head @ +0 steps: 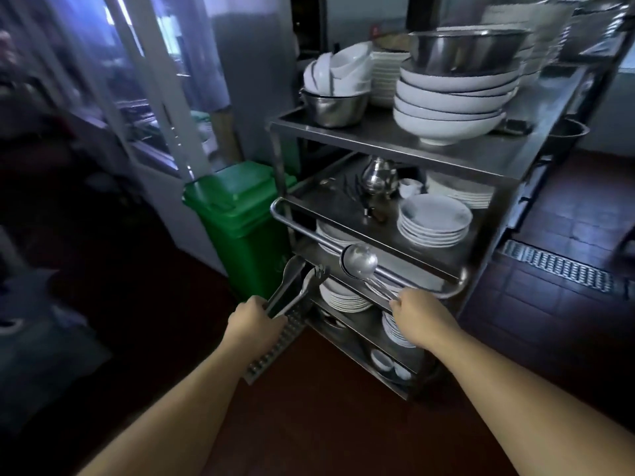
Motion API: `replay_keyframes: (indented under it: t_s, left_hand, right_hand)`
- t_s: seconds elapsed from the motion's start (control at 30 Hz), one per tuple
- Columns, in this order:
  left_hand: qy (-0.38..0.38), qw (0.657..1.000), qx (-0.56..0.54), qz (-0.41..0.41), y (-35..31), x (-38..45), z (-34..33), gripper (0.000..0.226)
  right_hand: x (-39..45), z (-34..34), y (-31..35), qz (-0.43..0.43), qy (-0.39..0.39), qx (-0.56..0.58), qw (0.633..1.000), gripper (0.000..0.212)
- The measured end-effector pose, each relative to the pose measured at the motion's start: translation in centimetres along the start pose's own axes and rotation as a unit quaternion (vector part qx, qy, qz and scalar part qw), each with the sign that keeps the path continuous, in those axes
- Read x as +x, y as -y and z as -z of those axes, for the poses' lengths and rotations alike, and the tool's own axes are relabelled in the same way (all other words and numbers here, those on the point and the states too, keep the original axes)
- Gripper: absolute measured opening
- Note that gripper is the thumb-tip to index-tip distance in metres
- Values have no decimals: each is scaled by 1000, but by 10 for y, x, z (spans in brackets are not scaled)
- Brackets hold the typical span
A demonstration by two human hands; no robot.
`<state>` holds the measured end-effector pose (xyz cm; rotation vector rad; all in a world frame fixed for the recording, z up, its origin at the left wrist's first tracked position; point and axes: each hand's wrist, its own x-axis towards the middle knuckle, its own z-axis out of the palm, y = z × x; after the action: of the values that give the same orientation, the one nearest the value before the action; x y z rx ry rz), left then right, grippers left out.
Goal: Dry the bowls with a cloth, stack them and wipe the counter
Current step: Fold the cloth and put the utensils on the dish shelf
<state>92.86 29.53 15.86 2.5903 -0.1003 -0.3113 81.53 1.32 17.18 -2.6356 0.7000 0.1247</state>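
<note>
A steel cart [385,132] stands before me. Its top shelf carries a stack of large white bowls [450,108] with a steel basin [464,49] on top, and small white bowls [340,70] piled in a steel bowl [335,106]. My left hand [256,324] grips metal tongs [292,286] together with a perforated metal strip [275,348]. My right hand [421,314] holds the handles of ladles [360,260], whose cups rest on the cart's handle bar [309,231]. No cloth is visible.
A green bin [240,221] stands left of the cart. The middle shelf holds a steel teapot [378,176] and a plate stack [434,218]; lower shelves hold more plates [343,293] and small cups [383,359]. A floor drain grate [556,266] lies to the right.
</note>
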Motion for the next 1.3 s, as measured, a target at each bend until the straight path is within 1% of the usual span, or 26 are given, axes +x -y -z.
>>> replay_keyframes:
  t_s: [0.13, 0.3, 0.5, 0.67, 0.83, 1.0, 1.13, 1.23, 1.3]
  left_hand:
    - [-16, 1000, -7, 16, 20, 36, 10, 58]
    - [-9, 1000, -25, 11, 40, 108, 28, 56]
    - [22, 999, -18, -32, 54, 208, 52, 55]
    - [65, 994, 2, -85, 52, 275, 64, 49]
    - [105, 988, 13, -117, 27, 333, 67, 37]
    - [106, 980, 54, -158, -17, 384, 54, 33]
    - [109, 972, 75, -193, -54, 409, 46, 35]
    - [107, 963, 90, -230, -77, 425, 37, 32]
    - [120, 957, 101, -244, -94, 433, 30, 37]
  right_hand:
    - [40, -6, 29, 17, 4, -25, 1000, 35]
    - [99, -15, 75, 14, 1, -37, 999, 37]
    - [162, -25, 129, -33, -2, -58, 998, 39]
    - [201, -33, 154, -71, -12, -46, 996, 36]
    - [237, -33, 155, -108, -6, -8, 994, 32]
    - [279, -24, 134, -122, -18, 25, 992, 27]
    - [308, -10, 113, -120, -36, 19, 992, 33]
    - [320, -3, 99, -124, -64, 11, 990, 35]
    - [323, 1, 90, -133, -69, 7, 989, 35]
